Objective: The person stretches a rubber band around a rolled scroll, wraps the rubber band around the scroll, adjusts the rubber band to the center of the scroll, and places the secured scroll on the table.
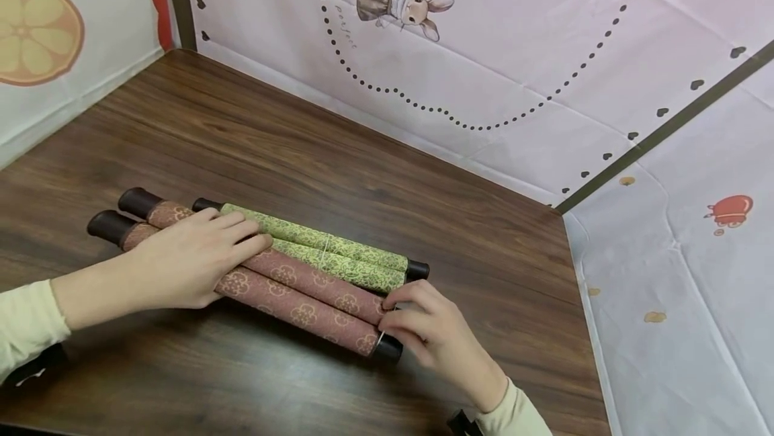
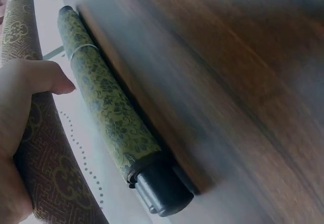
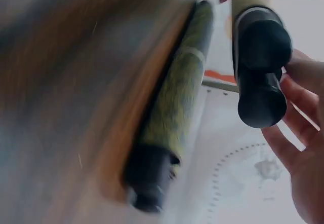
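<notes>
Head view shows the red scroll under gripping left fingers, its end (black-tipped) held by right fingers.

The red scroll and green scroll look cloth-covered, their dark knobs smooth and shiny. The tabletop shows glossy wood grain, the wall sheet creased matt cloth

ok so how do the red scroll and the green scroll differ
The red scroll has a gold floral pattern; the green scroll has a dark leafy one. The red scroll is being held; the green scroll lies on the table. Both are rolled up, with dark end knobs.
</notes>
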Tool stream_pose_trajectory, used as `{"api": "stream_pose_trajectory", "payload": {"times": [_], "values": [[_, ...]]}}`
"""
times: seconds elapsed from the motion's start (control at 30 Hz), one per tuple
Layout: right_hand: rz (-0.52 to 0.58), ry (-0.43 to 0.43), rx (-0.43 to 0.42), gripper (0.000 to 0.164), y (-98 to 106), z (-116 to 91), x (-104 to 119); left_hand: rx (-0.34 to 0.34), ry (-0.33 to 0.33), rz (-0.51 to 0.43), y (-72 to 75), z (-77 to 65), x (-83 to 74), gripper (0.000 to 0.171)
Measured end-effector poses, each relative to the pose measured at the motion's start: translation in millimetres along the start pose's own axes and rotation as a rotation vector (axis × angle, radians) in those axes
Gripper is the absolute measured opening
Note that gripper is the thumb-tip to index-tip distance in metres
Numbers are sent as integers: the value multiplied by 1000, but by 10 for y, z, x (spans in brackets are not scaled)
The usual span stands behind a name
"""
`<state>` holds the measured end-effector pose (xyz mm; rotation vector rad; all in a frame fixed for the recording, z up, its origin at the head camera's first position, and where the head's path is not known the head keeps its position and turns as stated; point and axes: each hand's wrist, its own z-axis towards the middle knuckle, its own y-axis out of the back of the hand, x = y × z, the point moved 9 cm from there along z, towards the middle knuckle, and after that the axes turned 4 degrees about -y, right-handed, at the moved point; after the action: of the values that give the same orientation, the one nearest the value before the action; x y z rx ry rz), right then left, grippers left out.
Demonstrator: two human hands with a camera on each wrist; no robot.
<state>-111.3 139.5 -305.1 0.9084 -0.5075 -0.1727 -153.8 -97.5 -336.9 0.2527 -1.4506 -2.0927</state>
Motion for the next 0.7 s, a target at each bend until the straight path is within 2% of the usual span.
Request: {"api": "stream_pose_trajectory", "payload": {"times": [0.03,0.13,0.17,0.2,0.23,0.27,0.3,0.37,0.43,0.5,0.53,0.57,0.63,0.7], "values": [[152,-67,-18,9,22,-15,-85,-6,-7,-7,2,6,-3,72],[716,-305,-111,19,58,-93,-407,-22,-28,-34,6,29,-17,69],[859,-375,-160,22,63,-129,-512,-23,-36,-38,4,38,-23,69],[950,-442,-203,23,59,-169,-611,-22,-40,-40,3,43,-26,68],[962,-489,-225,23,52,-201,-688,-22,-47,-40,5,48,-31,66],[924,-515,-209,22,30,-220,-731,-19,-52,-39,5,49,-35,65],[819,-516,-167,19,3,-224,-753,-17,-60,-35,8,47,-40,64],[548,-460,-63,17,-59,-194,-736,-11,-73,-29,15,44,-47,63],[335,-401,22,24,-125,-157,-709,-7,-83,-30,19,45,-51,63],[303,-429,100,37,-200,-126,-728,-3,-88,-40,21,48,-51,66],[363,-495,136,43,-237,-126,-763,0,-89,-45,18,52,-51,66],[470,-588,174,48,-283,-142,-803,2,-90,-49,18,55,-51,67],[767,-783,238,50,-384,-196,-835,6,-93,-52,18,57,-52,67],[1067,-916,264,49,-461,-234,-794,8,-95,-50,20,57,-56,67]]}}
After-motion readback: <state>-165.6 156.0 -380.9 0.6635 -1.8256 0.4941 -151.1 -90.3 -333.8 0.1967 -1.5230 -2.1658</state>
